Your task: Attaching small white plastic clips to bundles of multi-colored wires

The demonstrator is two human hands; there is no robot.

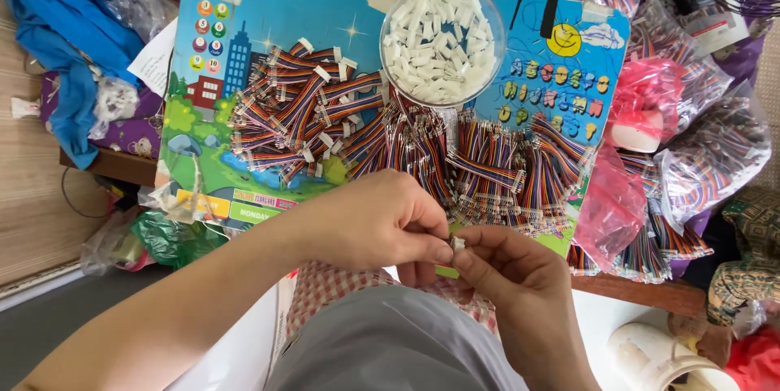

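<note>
lower centre of the frame: i see the left hand [382,220] and right hand [508,265] meeting, fingertips of both pinched together on a small white connector [457,242] held between them. just above lies a spread of multicoloured ribbon wires [422,143] on a colourful picture board [268,1]. upper centre: a round clear bowl [388,27] of white connectors. right edge: bags of wires [715,155].
</note>
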